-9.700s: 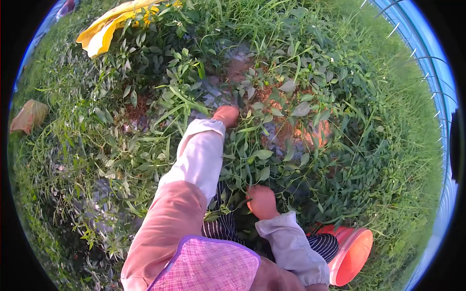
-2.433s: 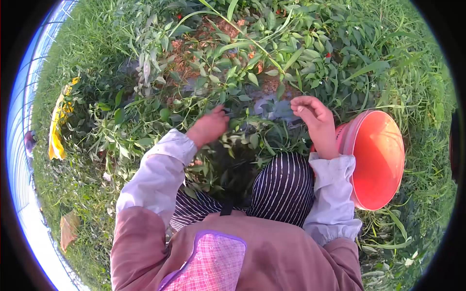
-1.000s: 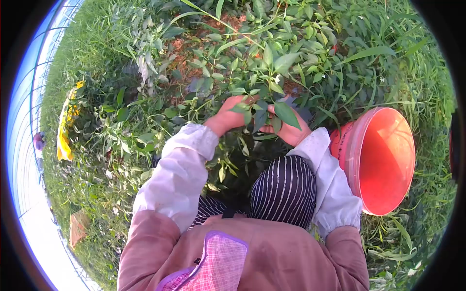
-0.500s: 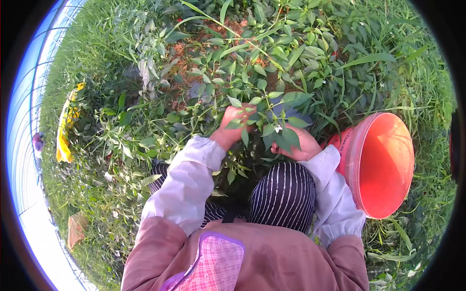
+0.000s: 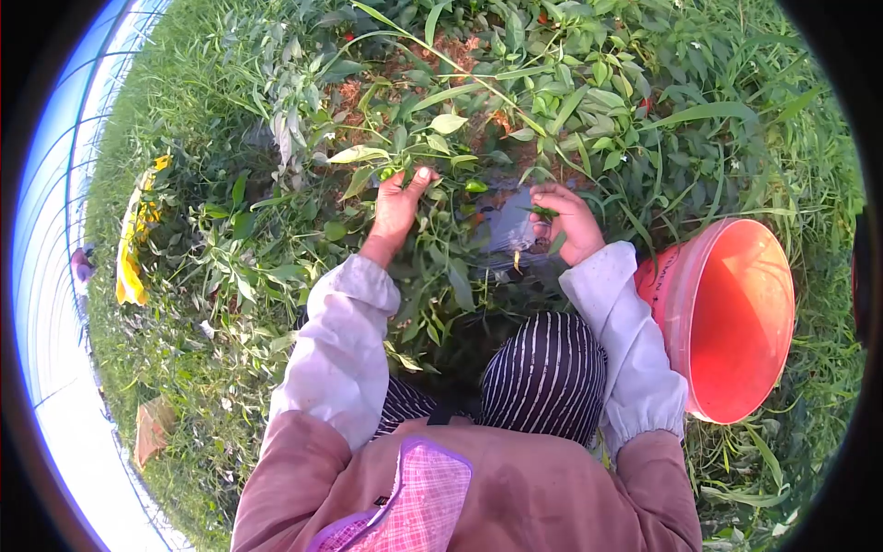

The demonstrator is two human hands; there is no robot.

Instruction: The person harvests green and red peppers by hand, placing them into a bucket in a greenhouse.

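My left hand point(image 5: 397, 204) is closed on a leafy pepper branch point(image 5: 401, 152), thumb and fingers pinching it. A small green pepper point(image 5: 386, 172) shows at its fingertips. To the right, my right hand point(image 5: 572, 225) has its fingers curled round a green pepper point(image 5: 544, 212), partly hidden by the fingers. Another green pepper point(image 5: 475, 186) hangs among the leaves between the hands. Dark plastic sheeting point(image 5: 510, 225) shows on the ground below it.
An orange-red bucket point(image 5: 685, 322) lies tilted beside my right forearm, its mouth facing right. Dense pepper plants and grass point(image 5: 644, 166) surround me. A yellow and white strip point(image 5: 131, 239) stands at the left, near the blue-white greenhouse wall point(image 5: 55, 276).
My hands have moved apart: the left went left and up with the branch, the right drew back slightly and upward. The flowering branch between them has shifted away, uncovering the plastic sheeting.
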